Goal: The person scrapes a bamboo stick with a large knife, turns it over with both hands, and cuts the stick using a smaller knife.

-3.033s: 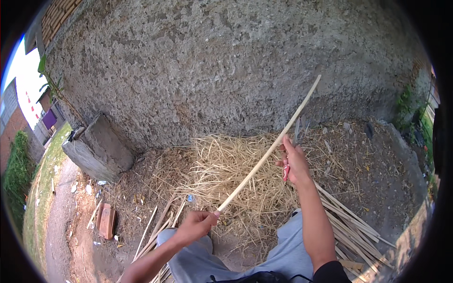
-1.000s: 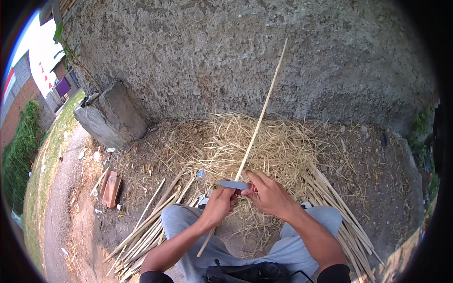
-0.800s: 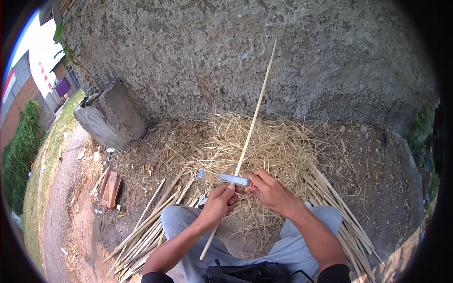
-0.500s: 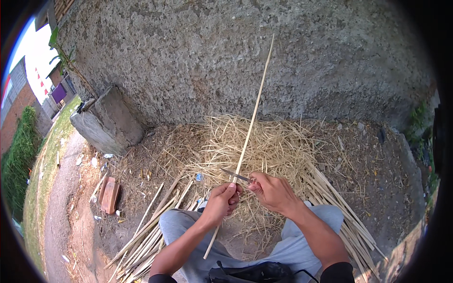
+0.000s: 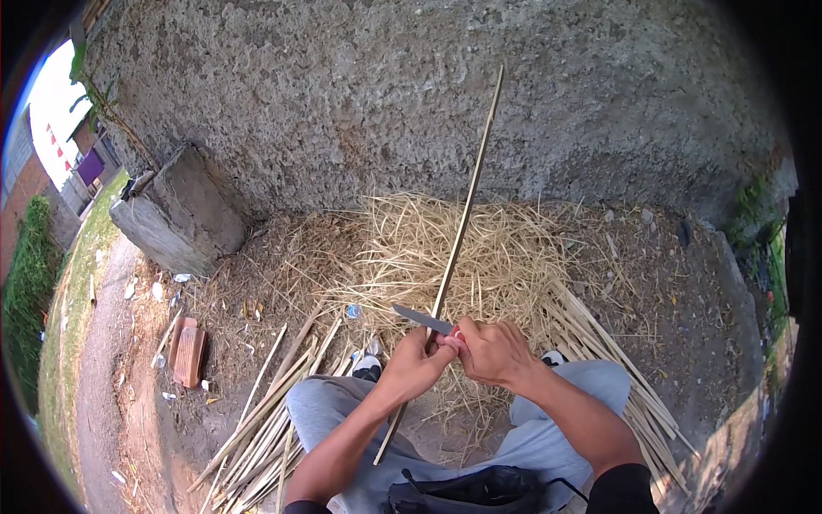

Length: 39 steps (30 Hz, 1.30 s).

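A long thin bamboo strip (image 5: 467, 206) slants up and away between my knees, its darker side showing. My left hand (image 5: 413, 367) is closed around its lower part. In my right hand (image 5: 499, 353) is a knife with a red handle, gripped in closed fingers. The knife's grey blade (image 5: 421, 319) points left and crosses the strip just above my left hand. Both hands are close together, and my left thumb reaches toward the knife handle. Whether the edge touches the strip I cannot tell.
A heap of pale shavings (image 5: 462, 257) lies before the rough wall (image 5: 411, 111). Bamboo strips lie in bundles left (image 5: 265, 437) and right (image 5: 612, 368) of my legs. A reddish brick (image 5: 187, 351) and a concrete block (image 5: 184, 214) stand at left. A black bag (image 5: 467, 491) rests at my lap.
The strip has turned, now showing a darker side. My hands have come closer together, and the knife blade shows its flat face more broadly. The view has shifted slightly.
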Available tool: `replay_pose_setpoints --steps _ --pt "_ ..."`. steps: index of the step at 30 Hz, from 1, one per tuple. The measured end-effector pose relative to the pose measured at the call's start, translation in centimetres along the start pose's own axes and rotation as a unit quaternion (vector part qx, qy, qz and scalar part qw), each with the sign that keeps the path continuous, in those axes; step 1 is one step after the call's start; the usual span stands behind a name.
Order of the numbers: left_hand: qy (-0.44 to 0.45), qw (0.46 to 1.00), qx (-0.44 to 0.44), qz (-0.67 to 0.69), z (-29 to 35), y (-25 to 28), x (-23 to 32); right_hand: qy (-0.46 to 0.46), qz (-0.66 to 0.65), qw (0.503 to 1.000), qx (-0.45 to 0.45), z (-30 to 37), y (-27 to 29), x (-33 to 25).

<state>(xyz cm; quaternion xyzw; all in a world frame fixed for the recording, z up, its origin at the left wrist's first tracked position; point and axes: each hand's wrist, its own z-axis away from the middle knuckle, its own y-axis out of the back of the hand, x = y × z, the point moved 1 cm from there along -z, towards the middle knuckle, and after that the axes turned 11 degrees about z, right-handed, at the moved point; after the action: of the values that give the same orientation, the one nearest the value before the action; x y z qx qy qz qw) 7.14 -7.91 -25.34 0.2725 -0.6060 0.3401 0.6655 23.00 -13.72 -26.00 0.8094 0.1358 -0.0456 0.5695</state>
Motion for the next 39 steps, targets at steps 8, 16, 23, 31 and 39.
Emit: replay_pose_setpoints --steps 8,16,23,31,39 --pt "-0.024 0.958 0.049 -0.28 1.2 0.7 -2.1 0.016 0.137 0.99 0.024 1.3 -4.0 -0.5" --pt "-0.053 0.948 0.052 -0.309 1.6 1.4 -3.3 -0.004 0.105 0.994 -0.009 0.6 -4.7 -0.2" --pt "-0.034 0.955 0.06 -0.289 1.9 1.7 -2.6 0.023 0.085 0.996 0.028 0.1 -5.2 0.2" --pt "-0.034 0.947 0.057 -0.313 1.6 1.8 -2.8 -0.005 0.079 0.997 -0.016 -0.6 -5.0 0.4" --pt "0.032 0.961 0.007 -0.275 2.9 0.7 -3.5 -0.182 0.054 0.98 -0.065 -2.2 -3.8 6.1"
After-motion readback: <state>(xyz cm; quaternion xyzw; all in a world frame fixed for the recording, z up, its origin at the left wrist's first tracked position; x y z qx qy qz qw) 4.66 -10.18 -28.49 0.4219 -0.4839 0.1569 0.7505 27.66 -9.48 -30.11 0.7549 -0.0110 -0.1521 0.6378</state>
